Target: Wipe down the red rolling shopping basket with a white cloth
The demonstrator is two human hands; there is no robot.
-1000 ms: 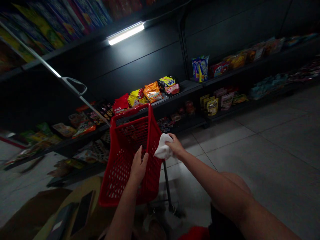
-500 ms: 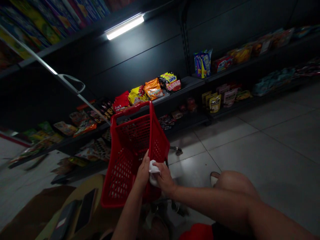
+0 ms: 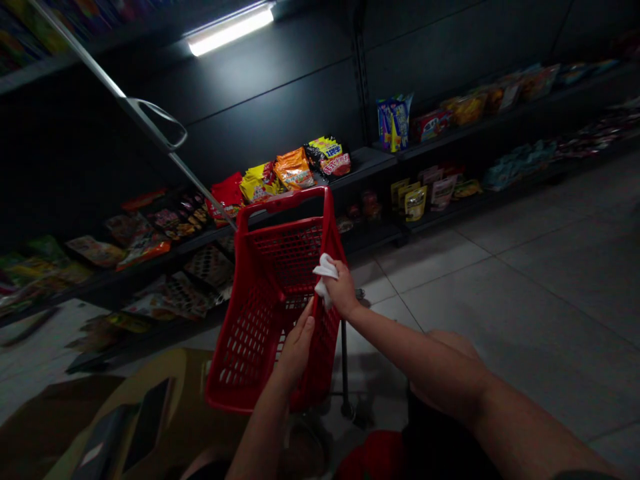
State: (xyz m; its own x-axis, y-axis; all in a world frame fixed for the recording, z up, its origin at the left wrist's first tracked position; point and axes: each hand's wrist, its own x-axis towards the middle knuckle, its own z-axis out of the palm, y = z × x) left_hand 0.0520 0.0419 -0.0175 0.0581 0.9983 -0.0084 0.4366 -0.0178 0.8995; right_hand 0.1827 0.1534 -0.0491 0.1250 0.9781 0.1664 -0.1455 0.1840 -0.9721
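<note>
my right hand (image 3: 341, 288) has moved the white cloth (image 3: 325, 275) higher up the red plastic shopping basket (image 3: 283, 201), its grip closed on it; my left hand (image 3: 296, 347) lies open against the basket.

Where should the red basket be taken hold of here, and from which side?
Probably the red basket is best taken by the right side of its top rim, from above: that narrow raised edge lets fingers hook over, unlike the mesh walls. The right hand is closest, though it holds a white cloth.
</note>
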